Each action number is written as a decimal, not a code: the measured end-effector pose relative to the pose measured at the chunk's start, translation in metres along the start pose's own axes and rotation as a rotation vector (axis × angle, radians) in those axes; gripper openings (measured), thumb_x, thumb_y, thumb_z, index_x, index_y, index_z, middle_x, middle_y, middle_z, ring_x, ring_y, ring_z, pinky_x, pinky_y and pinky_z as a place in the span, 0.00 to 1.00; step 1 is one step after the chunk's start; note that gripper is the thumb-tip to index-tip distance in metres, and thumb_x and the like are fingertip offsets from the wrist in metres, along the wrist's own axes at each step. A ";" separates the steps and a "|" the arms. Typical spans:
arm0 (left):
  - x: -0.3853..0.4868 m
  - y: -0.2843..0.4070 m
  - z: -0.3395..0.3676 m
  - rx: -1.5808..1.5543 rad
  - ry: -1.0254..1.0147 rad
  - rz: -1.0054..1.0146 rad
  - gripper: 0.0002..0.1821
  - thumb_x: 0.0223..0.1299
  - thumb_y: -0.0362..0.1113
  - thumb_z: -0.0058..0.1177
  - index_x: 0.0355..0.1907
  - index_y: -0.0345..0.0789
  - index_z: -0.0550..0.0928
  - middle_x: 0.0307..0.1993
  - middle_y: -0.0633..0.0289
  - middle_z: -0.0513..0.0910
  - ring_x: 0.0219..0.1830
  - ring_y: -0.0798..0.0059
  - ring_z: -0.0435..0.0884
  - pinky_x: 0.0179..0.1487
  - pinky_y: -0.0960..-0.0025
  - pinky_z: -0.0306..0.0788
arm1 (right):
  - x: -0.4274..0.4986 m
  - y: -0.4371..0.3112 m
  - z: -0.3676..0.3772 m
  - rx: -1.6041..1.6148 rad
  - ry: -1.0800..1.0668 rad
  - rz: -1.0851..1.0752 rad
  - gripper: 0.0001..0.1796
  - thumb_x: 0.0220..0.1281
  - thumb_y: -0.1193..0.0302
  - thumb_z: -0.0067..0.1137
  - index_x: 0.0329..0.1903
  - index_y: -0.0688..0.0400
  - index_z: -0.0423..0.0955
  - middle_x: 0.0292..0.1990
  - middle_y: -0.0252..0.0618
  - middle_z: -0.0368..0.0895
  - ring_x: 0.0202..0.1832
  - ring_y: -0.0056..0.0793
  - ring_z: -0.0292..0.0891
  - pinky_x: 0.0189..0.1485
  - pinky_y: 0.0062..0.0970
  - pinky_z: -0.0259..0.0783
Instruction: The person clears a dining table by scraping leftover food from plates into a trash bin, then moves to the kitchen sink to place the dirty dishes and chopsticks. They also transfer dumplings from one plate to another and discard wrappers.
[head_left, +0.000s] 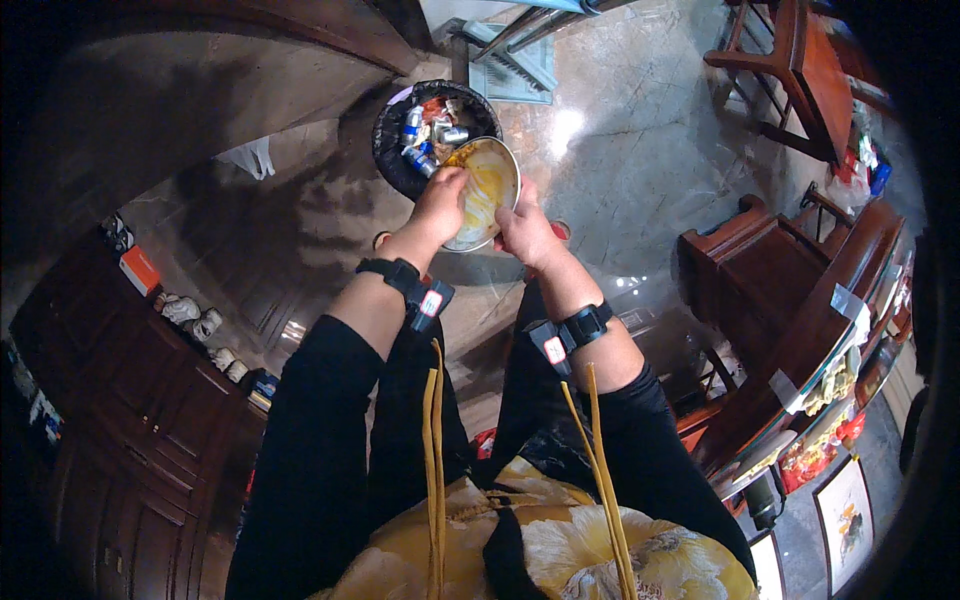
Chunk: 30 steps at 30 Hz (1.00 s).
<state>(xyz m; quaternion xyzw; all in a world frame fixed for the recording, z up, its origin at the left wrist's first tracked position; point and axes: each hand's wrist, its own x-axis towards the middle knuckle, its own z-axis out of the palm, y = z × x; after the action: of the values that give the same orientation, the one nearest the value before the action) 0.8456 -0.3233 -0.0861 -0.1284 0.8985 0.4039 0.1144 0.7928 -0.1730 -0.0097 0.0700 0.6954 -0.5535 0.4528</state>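
Observation:
A round, light metal bowl (487, 199) with yellowish residue inside is tilted over the near right rim of a trash bin (390, 154) lined with a black bag. My right hand (523, 229) grips the bowl's right rim, thumb towards the inside. My left hand (442, 201) is at its left side, fingers reaching over the rim to the inner surface; the fingertips are partly hidden. Crushed drink cans (454, 135) and other refuse lie in the bin.
Beyond the bin stands a light blue dustpan (517, 71). Wooden chairs (765, 262) and a loaded wooden table (802, 337) are at the right. Shoes (180, 309) sit on a dark cabinet (142, 390) at the left. A white plastic bag (257, 159) lies at the upper left.

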 end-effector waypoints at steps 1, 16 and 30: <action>0.004 -0.003 0.000 0.020 0.042 0.025 0.18 0.58 0.27 0.43 0.52 0.32 0.74 0.50 0.52 0.73 0.52 0.57 0.73 0.56 0.65 0.67 | -0.001 0.001 0.000 0.006 0.003 0.001 0.31 0.58 0.75 0.40 0.63 0.55 0.41 0.31 0.42 0.70 0.15 0.21 0.67 0.16 0.20 0.67; -0.012 -0.016 -0.008 0.075 -0.129 -0.070 0.19 0.55 0.25 0.41 0.50 0.34 0.76 0.50 0.53 0.74 0.53 0.59 0.73 0.58 0.66 0.66 | 0.011 0.003 -0.004 -0.016 0.025 0.110 0.32 0.57 0.75 0.42 0.62 0.59 0.41 0.30 0.46 0.74 0.16 0.25 0.70 0.18 0.25 0.69; -0.001 -0.016 -0.008 -0.043 -0.176 -0.157 0.21 0.54 0.24 0.40 0.53 0.32 0.72 0.55 0.53 0.71 0.55 0.58 0.70 0.59 0.65 0.65 | 0.017 0.010 0.007 0.015 0.038 0.116 0.31 0.57 0.75 0.41 0.63 0.55 0.43 0.29 0.40 0.72 0.13 0.19 0.66 0.13 0.19 0.65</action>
<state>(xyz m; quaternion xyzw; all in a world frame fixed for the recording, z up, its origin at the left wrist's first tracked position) 0.8512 -0.3396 -0.0921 -0.1649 0.8633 0.4226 0.2213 0.7932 -0.1816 -0.0286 0.1242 0.6945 -0.5303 0.4702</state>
